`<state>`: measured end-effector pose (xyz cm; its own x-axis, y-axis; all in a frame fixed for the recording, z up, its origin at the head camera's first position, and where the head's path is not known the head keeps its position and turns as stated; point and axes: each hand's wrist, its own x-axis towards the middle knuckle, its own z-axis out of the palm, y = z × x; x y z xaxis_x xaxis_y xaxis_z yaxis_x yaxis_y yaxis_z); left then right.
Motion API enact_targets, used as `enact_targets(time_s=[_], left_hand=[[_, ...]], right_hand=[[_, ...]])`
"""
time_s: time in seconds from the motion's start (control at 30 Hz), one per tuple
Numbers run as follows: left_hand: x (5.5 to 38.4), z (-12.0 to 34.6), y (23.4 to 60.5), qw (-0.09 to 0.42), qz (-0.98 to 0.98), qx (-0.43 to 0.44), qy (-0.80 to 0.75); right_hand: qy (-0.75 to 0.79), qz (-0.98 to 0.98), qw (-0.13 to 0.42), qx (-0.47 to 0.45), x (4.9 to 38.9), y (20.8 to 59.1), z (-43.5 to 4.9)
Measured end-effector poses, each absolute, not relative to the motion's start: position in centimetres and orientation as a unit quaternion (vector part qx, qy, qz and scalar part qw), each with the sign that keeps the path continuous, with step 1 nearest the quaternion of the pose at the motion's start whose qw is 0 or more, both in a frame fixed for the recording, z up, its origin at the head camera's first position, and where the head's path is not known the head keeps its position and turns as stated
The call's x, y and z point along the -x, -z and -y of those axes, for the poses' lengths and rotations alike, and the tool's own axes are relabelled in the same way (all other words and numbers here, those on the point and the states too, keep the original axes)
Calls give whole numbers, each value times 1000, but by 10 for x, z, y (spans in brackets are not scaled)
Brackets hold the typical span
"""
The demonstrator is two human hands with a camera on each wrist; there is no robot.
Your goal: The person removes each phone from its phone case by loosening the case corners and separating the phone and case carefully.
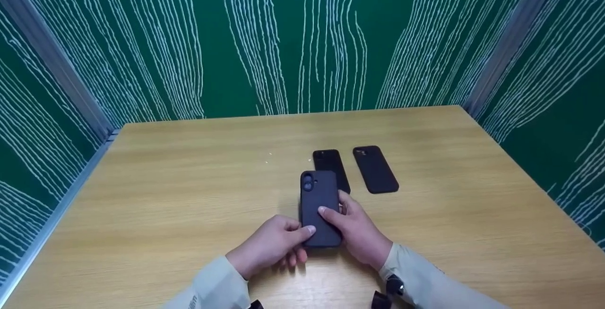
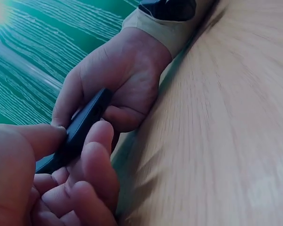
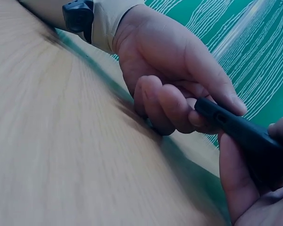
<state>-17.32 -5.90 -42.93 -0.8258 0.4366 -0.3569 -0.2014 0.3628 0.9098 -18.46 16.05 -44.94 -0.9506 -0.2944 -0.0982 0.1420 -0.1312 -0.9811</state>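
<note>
A black phone case [image 1: 319, 205] is held above the table between both hands, its back up and its camera corner at the far left. I cannot tell whether a phone is inside. My left hand [image 1: 276, 243] pinches its near left edge, thumb on the back. My right hand [image 1: 361, 231] grips the right side, thumb lying across the back and fingers underneath. In the left wrist view, the phone case [image 2: 82, 125] shows its narrow end with a small opening. That opening also appears on the phone case [image 3: 226, 120] in the right wrist view.
Behind the held case lies a black phone [image 1: 335, 165], partly covered by it. To its right, another black phone case [image 1: 375, 169] rests on the wooden table [image 1: 189, 181]. A few tiny white specks dot the table. Green walls [image 1: 331, 39] with pale streaks stand around it.
</note>
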Motion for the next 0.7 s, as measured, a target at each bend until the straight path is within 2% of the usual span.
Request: enact_targets(time_s=[0.3,0.53,0.7], left_hand=[[169,55,430,301,-742,-98,-591],[166,49,431,253,-760,-79,-594],[164,49,432,241,-766,-71,-592]], right_hand=[[763,-628,146,54,185,449,-162],[752,-648,117,32,186,448,-160],[757,-644,112,19,186,450,-157]])
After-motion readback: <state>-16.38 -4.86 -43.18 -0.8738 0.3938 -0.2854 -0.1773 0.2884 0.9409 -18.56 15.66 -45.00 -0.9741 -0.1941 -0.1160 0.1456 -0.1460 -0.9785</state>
